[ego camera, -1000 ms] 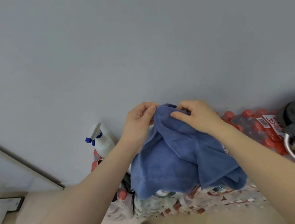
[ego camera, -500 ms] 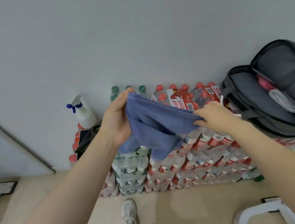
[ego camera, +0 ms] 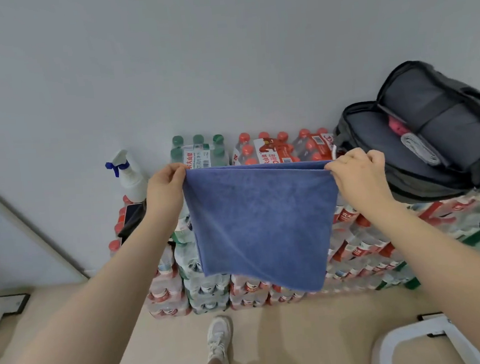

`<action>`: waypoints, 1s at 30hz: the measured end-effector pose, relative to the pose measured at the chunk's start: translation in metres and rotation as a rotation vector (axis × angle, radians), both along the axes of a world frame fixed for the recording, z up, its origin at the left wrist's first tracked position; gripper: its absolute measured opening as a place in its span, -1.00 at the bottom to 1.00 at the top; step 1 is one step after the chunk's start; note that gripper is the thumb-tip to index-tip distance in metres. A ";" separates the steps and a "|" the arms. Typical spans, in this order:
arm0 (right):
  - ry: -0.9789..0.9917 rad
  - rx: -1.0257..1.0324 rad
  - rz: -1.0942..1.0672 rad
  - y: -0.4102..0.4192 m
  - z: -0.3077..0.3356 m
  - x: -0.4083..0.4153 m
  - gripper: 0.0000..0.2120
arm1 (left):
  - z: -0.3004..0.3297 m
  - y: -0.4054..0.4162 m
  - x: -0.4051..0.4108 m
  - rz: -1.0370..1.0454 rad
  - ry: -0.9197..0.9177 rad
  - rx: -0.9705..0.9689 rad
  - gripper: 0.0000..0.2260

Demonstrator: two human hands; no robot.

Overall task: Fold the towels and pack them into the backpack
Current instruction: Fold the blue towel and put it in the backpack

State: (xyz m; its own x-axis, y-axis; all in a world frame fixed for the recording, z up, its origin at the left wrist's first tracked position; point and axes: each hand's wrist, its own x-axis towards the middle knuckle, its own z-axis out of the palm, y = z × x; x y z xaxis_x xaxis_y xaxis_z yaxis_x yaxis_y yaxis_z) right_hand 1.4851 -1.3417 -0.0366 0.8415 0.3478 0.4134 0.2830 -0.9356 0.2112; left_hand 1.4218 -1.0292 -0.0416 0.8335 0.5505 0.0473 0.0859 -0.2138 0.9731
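Observation:
A blue towel (ego camera: 261, 223) hangs flat in the air, doubled over, in front of stacked bottle packs. My left hand (ego camera: 164, 192) pinches its top left corner and my right hand (ego camera: 358, 171) pinches its top right corner, holding the top edge taut. The grey backpack (ego camera: 374, 138) lies open on the bottle packs at the right. Inside it I see a rolled grey towel (ego camera: 420, 148) and something pink (ego camera: 398, 128).
Packs of water bottles (ego camera: 354, 247) are stacked against the grey wall. A white spray bottle (ego camera: 129, 174) and a dark phone (ego camera: 131, 216) sit at the left end. A white stool (ego camera: 421, 343) stands at the lower right. My shoe (ego camera: 219, 337) is on the beige floor.
The bunched towel has been pulled apart and stretched flat between both hands. The view has tilted down, bringing the backpack and floor into sight.

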 end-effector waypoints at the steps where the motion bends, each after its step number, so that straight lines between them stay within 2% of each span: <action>1: 0.001 0.031 -0.021 0.003 0.000 0.005 -0.88 | 0.000 0.003 0.007 0.000 -0.004 0.043 -0.86; 6: 0.166 0.011 -0.145 0.031 -0.001 0.049 -0.82 | -0.004 0.022 0.051 -0.017 0.008 -0.018 -0.82; 9: 0.133 0.096 -0.160 0.046 -0.002 0.089 -0.83 | -0.008 0.035 0.086 -0.035 -0.013 -0.152 -0.80; 12: 0.144 0.110 -0.157 0.063 -0.002 0.130 -0.85 | -0.014 0.050 0.127 -0.019 0.009 -0.191 -0.80; 17: 0.344 0.273 -0.195 0.092 -0.017 0.194 -0.82 | -0.033 0.076 0.193 -0.028 0.134 -0.061 -0.80; 21: 0.393 0.257 -0.244 0.111 -0.036 0.231 -0.79 | -0.052 0.093 0.237 -0.027 0.248 -0.028 -0.75; 27: 0.405 0.221 -0.307 0.128 -0.046 0.270 -0.77 | -0.056 0.103 0.269 -0.018 0.243 0.109 -0.80; 30: 0.409 0.314 -0.296 0.133 -0.053 0.276 -0.82 | -0.057 0.102 0.274 0.003 0.225 0.179 -0.79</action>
